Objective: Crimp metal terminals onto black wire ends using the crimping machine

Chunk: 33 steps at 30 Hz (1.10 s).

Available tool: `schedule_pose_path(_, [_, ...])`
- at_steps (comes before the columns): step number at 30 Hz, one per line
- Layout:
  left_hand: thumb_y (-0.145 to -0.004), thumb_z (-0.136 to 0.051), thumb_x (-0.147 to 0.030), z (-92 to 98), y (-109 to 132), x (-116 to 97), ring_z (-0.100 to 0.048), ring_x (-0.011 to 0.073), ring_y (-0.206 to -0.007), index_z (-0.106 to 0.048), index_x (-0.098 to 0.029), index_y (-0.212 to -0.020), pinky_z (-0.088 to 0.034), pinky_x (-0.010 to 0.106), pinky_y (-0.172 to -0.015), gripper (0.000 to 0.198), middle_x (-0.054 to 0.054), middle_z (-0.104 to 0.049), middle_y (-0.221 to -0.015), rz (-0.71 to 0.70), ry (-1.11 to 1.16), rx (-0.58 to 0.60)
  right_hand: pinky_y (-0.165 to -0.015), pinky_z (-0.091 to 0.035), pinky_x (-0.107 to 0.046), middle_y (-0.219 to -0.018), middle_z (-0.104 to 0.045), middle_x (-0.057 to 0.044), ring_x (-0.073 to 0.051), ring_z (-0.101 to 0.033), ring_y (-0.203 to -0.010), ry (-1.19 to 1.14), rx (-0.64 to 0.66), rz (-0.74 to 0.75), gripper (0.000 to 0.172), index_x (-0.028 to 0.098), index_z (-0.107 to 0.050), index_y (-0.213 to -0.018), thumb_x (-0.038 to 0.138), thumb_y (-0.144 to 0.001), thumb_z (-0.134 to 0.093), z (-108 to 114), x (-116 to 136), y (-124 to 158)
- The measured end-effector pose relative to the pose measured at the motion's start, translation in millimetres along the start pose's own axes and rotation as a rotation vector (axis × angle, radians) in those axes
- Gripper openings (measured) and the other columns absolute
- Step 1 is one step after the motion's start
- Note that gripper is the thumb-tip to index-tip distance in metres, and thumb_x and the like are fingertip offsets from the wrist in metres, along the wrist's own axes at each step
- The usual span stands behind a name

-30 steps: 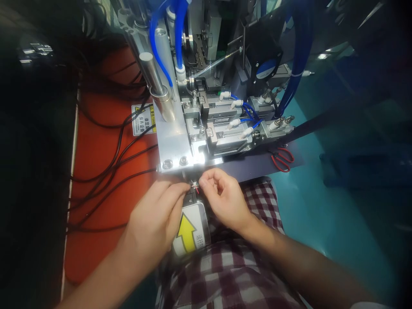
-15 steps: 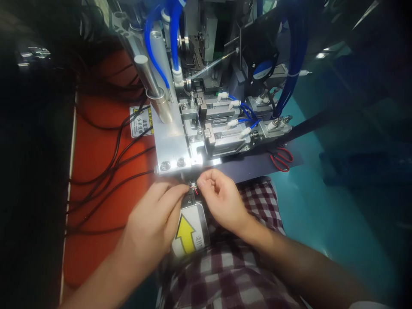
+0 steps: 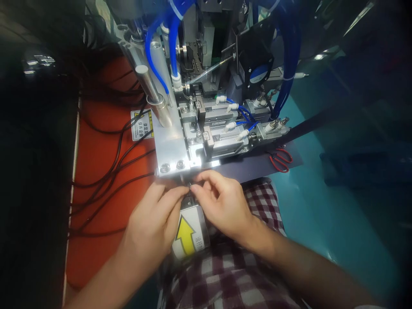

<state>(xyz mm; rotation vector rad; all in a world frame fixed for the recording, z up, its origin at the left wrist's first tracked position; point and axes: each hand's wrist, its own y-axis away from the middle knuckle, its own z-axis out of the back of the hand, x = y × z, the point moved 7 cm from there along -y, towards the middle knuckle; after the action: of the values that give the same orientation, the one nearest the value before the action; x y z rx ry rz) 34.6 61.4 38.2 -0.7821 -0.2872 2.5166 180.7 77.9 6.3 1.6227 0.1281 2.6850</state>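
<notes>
My left hand [image 3: 157,214] is closed in a pinch at the front end of the metal machine [image 3: 170,146]. Its thumb and fingertips meet at a tiny part too small to name. My right hand [image 3: 222,201] is also pinched, its thumb tip almost touching the left fingertips at the same spot. What lies between the fingers is mostly hidden. Just below the fingertips sits a small dark block [image 3: 189,201]. Nearer to me is a white label with a yellow arrow [image 3: 186,234].
Red-handled scissors [image 3: 280,160] lie on the dark mat [image 3: 238,173] to the right. Blue air hoses [image 3: 291,73] and small cylinders [image 3: 227,143] crowd the machine. Black cables [image 3: 112,171] cross the orange surface [image 3: 93,253] on the left. A checkered garment [image 3: 222,279] covers my lap.
My right hand has moved slightly left, closing the gap to the left fingertips. The small red bit seen between the hands earlier is now hidden. My left hand has hardly moved.
</notes>
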Motion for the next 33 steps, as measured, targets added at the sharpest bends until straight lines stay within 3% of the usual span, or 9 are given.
schedule_pose_path(5, [-0.094, -0.052, -0.009, -0.9, -1.1, 0.1, -0.063, 0.0140, -0.086, -0.064, -0.018, -0.108, -0.050, 0.023, -0.077, 0.020, 0.003, -0.060, -0.094, -0.003, 0.024, 0.003, -0.053, -0.032, -0.025, -0.052, -0.042, 0.008, -0.011, -0.043, -0.049, 0.032, 0.006, 0.062, 0.013, 0.021, -0.059, -0.076, 0.024, -0.089, -0.057, -5.0, 8.6, -5.2])
schedule_pose_path(10, [-0.094, -0.051, -0.008, -1.3, -1.4, 0.1, -0.062, 0.0139, -0.085, -0.064, -0.018, -0.107, -0.050, 0.023, -0.076, 0.020, 0.003, -0.060, -0.094, -0.005, 0.032, -0.001, -0.054, -0.033, -0.025, -0.053, -0.042, 0.008, -0.010, -0.042, -0.049, 0.040, 0.026, 0.091, 0.012, 0.021, -0.053, -0.076, 0.020, -0.088, -0.054, -7.5, 7.1, -5.6])
schedule_pose_path(15, [-0.094, -0.051, -0.009, -0.3, -0.8, 0.4, -0.063, 0.0133, -0.085, -0.062, -0.020, -0.109, -0.051, 0.023, -0.076, 0.021, 0.002, -0.060, -0.093, -0.003, 0.026, -0.004, -0.051, -0.034, -0.024, -0.056, -0.045, 0.008, -0.010, -0.043, -0.050, -0.243, 0.056, -0.079, 0.011, 0.021, -0.055, -0.081, 0.027, -0.090, -0.054, -15.6, -13.1, -2.0])
schedule_pose_path(21, [-0.095, -0.051, -0.010, 0.1, -1.7, 0.0, -0.064, 0.0132, -0.083, -0.063, -0.020, -0.108, -0.052, 0.023, -0.076, 0.021, 0.002, -0.060, -0.093, 0.003, 0.033, -0.001, -0.053, -0.038, -0.023, -0.066, -0.056, 0.003, -0.010, -0.047, -0.057, -0.566, 0.067, -0.315, 0.013, 0.018, -0.057, -0.078, 0.030, -0.083, -0.061, -23.8, -26.2, 0.1])
schedule_pose_path(26, [-0.095, -0.051, -0.011, -0.6, -0.7, 0.9, -0.064, 0.0143, -0.084, -0.063, -0.019, -0.108, -0.052, 0.024, -0.074, 0.020, 0.003, -0.061, -0.094, 0.001, 0.030, 0.000, -0.046, -0.024, -0.021, -0.053, -0.037, 0.009, -0.007, -0.028, -0.048, -0.751, 0.215, -0.546, 0.023, 0.019, -0.049, -0.064, 0.031, -0.078, -0.062, -32.9, -25.6, -1.2])
schedule_pose_path(30, [-0.095, -0.051, -0.012, -0.5, 0.3, 2.0, -0.065, 0.0147, -0.084, -0.064, -0.019, -0.108, -0.052, 0.023, -0.072, 0.019, 0.003, -0.062, -0.094, 0.000, 0.015, -0.011, -0.046, -0.019, -0.022, -0.052, -0.032, 0.009, -0.006, -0.023, -0.048, -0.733, 0.312, -0.537, 0.031, 0.020, -0.043, -0.057, 0.034, -0.077, -0.062, -29.9, -24.3, -2.4])
schedule_pose_path(33, [-0.095, -0.050, -0.012, -0.8, 0.8, 1.7, -0.065, 0.0145, -0.082, -0.064, -0.019, -0.107, -0.051, 0.023, -0.071, 0.019, 0.003, -0.061, -0.093, -0.002, 0.020, -0.012, -0.046, -0.021, -0.023, -0.054, -0.039, 0.009, -0.007, -0.028, -0.049, -0.596, 0.200, -0.501, 0.023, 0.018, -0.053, -0.067, 0.035, -0.079, -0.063, -18.6, -33.3, 3.6])
